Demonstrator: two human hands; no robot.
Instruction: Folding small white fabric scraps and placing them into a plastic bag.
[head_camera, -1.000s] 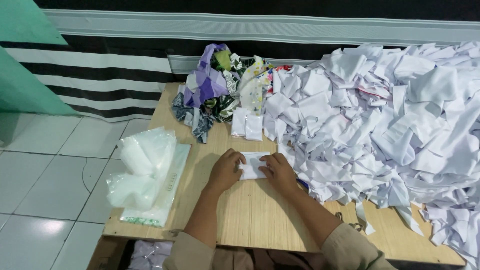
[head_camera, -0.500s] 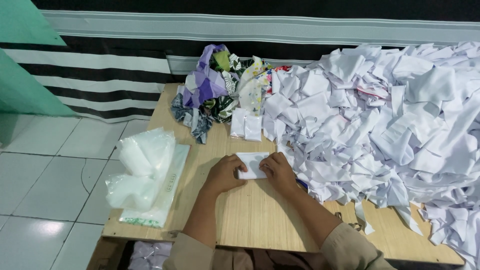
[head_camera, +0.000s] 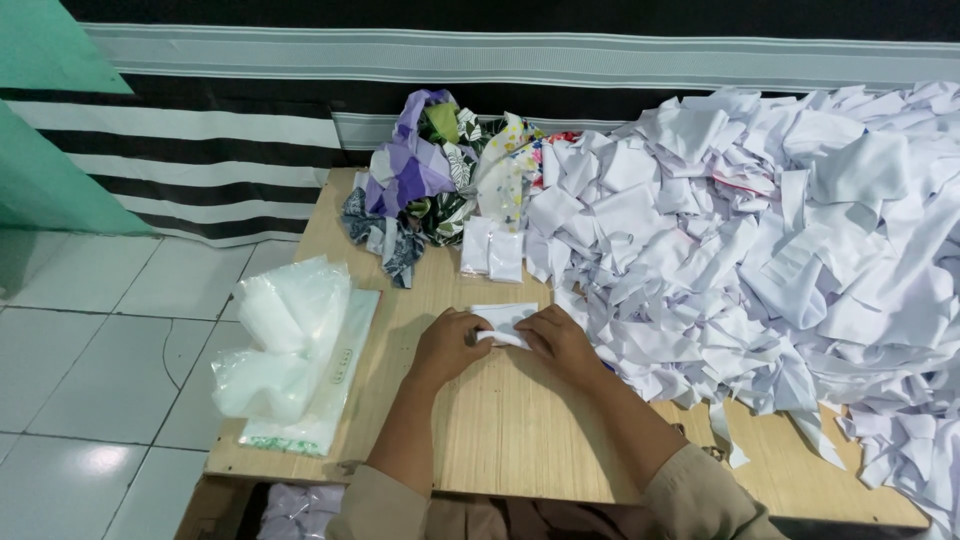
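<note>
A small white cloth piece (head_camera: 505, 322) lies on the wooden table (head_camera: 510, 430), partly folded. My left hand (head_camera: 447, 346) grips its left edge and my right hand (head_camera: 560, 340) presses and holds its right side. Both sets of fingers curl over the fabric, hiding its lower part. A large heap of white cloth pieces (head_camera: 780, 250) lies just right of my right hand. Two small folded white pieces (head_camera: 493, 250) rest side by side beyond my hands.
A bundle of purple, green and patterned fabric (head_camera: 430, 180) sits at the table's far side. A stack of clear plastic bags (head_camera: 295, 350) lies along the left edge. Tiled floor (head_camera: 110, 350) is to the left; a striped wall (head_camera: 250, 120) runs behind.
My hands have stayed on the white piece, shifting slightly as they fold it; the cloth looks a little narrower now. Nothing else has moved.
</note>
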